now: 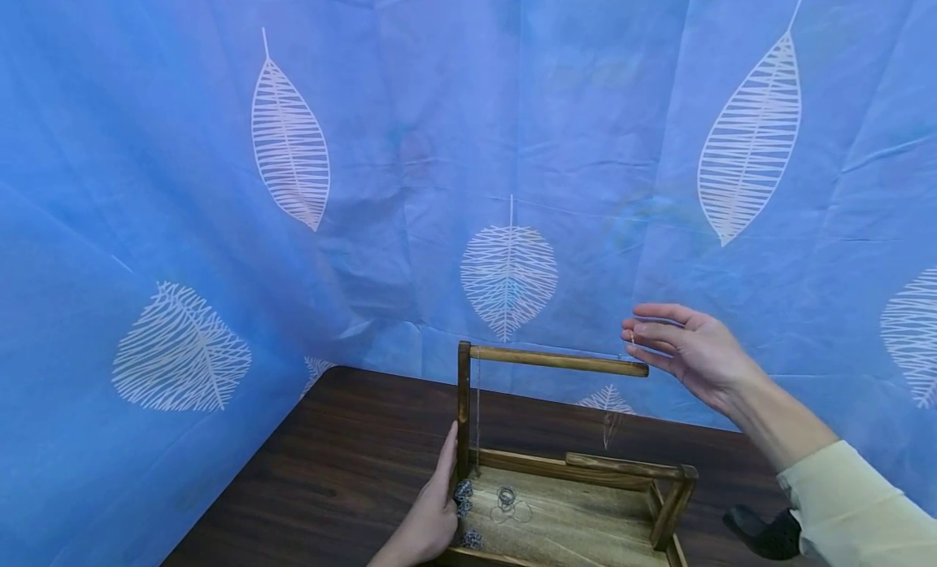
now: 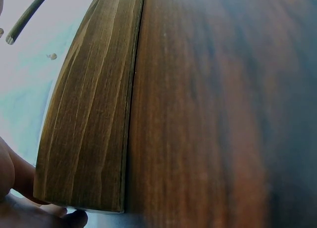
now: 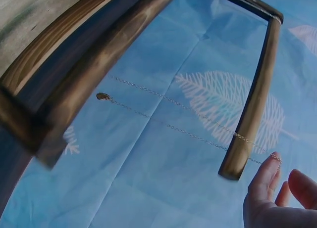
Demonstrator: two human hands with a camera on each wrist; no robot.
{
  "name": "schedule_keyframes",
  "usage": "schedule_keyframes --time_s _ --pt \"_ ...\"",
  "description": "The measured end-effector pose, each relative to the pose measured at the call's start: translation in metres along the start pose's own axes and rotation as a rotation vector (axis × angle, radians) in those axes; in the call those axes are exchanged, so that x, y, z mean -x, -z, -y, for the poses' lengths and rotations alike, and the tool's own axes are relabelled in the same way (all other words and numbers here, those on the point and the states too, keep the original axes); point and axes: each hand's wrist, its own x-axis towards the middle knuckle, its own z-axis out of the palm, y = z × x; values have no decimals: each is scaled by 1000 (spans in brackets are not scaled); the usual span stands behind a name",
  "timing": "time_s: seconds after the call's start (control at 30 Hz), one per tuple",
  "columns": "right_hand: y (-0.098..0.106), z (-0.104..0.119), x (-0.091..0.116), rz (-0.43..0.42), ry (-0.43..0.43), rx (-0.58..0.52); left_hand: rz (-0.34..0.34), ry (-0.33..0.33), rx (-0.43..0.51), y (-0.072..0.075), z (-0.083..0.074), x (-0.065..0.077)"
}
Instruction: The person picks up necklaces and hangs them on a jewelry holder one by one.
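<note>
My right hand (image 1: 695, 351) holds a thin chain necklace (image 3: 183, 131) at its fingertips, beside the free end of the upper wooden bar (image 1: 560, 361). Two strands hang from the fingers, and a small brownish pendant (image 3: 102, 96) shows at the bottom. One strand overlaps the bar's end in the right wrist view. My left hand (image 1: 428, 514) grips the left side of the wooden jewelry stand (image 1: 464, 388), with one finger lying along its post; part of the hand is hidden behind the wood. Another thin chain (image 1: 478, 404) hangs from the upper bar near that post.
Silvery rings or hoops (image 1: 506, 495) and small dark clusters (image 1: 463, 494) lie in the stand's tray base (image 1: 571, 510). A lower wooden bar (image 1: 622, 464) rises on the right. The stand sits on a dark wooden table (image 1: 329, 453) before a blue leaf-print cloth (image 1: 410, 144).
</note>
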Motion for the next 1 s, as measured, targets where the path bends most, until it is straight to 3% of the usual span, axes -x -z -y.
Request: schedule_keyframes --time_s 0.5,1.0 --pt "-60 -15 -23 33 -21 125 -11 5 -10 -1 -2 0" --pt "-107 -27 -38 54 -40 111 -10 14 -7 -2 -4 0"
